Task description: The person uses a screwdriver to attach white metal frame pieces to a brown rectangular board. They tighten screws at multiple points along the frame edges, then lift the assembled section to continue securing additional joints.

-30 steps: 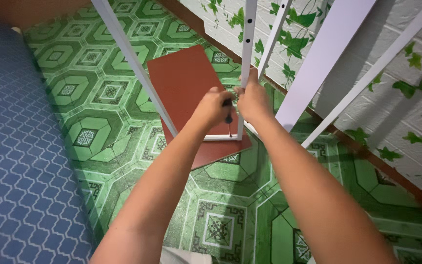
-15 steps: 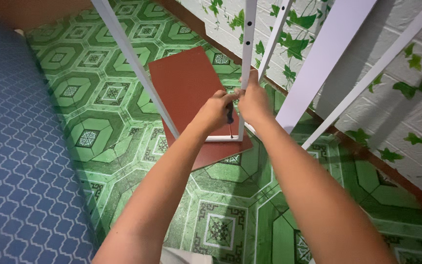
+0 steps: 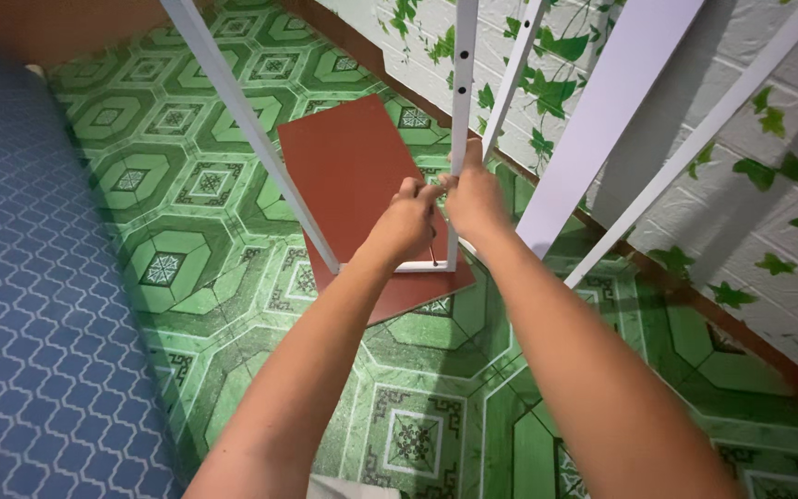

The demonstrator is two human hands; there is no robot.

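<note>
Both hands met at a white upright post (image 3: 462,102) of a metal frame. Left hand (image 3: 407,220) pinched a thin tool (image 3: 432,248) against it; right hand (image 3: 473,199) gripped the post itself. Beneath lay a reddish-brown board (image 3: 353,176) on the green patterned floor (image 3: 177,231).

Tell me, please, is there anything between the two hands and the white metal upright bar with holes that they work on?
Nothing visible does. The left hand and the right hand already meet at the white metal upright bar with holes, fingers against it. The reddish-brown flat board lies behind on the floor, not between.
</note>
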